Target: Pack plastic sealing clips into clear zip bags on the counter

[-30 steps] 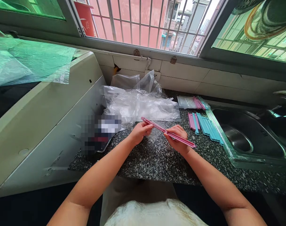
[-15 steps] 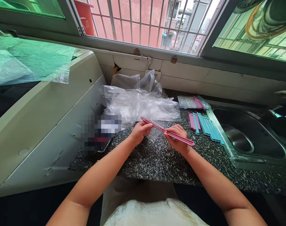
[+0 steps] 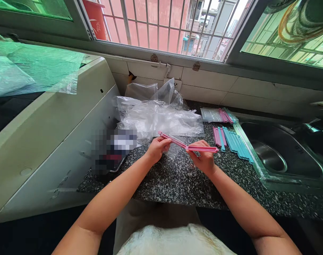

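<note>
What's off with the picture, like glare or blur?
Head view throughout: daylight comes through the window; glare whitens the bags; the tap is blurred; pixel blocks hide something left of the left hand; the pink clip looks fairly sharp.

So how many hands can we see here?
2, both on the bent pink clip: the left hand holds its left part, the right hand grips near the bend. No others show.
</note>
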Tool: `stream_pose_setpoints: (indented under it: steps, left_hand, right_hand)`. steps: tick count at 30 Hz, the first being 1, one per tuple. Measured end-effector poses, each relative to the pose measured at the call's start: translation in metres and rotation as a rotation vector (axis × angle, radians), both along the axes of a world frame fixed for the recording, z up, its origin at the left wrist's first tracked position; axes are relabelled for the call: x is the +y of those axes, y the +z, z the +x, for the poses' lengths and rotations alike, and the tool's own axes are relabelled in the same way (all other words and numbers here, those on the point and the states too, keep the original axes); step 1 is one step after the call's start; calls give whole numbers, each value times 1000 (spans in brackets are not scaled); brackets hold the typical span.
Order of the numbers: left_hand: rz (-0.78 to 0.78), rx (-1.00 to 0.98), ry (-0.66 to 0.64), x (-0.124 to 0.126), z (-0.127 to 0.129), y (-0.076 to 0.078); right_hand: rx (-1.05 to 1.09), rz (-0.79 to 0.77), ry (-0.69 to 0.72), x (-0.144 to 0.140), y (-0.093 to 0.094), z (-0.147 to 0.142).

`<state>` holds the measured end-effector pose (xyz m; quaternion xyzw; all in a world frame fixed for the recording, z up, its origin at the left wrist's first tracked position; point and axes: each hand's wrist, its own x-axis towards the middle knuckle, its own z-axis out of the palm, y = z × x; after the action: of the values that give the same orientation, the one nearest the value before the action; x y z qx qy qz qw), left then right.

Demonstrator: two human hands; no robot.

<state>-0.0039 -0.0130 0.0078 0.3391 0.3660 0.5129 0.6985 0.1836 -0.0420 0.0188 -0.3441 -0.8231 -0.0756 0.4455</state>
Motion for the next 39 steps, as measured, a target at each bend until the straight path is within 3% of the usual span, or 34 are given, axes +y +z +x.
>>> stream_pose_setpoints:
  steps: [7, 26, 39]
  left_hand:
    - [46, 32, 17, 1, 0, -3]
    - [152, 125, 43, -1, 0, -6]
    - [175, 189, 75, -6, 2, 2]
  right_hand:
    - [-36, 70, -46, -1, -1, 1]
    - [-74, 36, -59, -2, 2, -2]
    - [-111, 20, -74, 0, -2, -2]
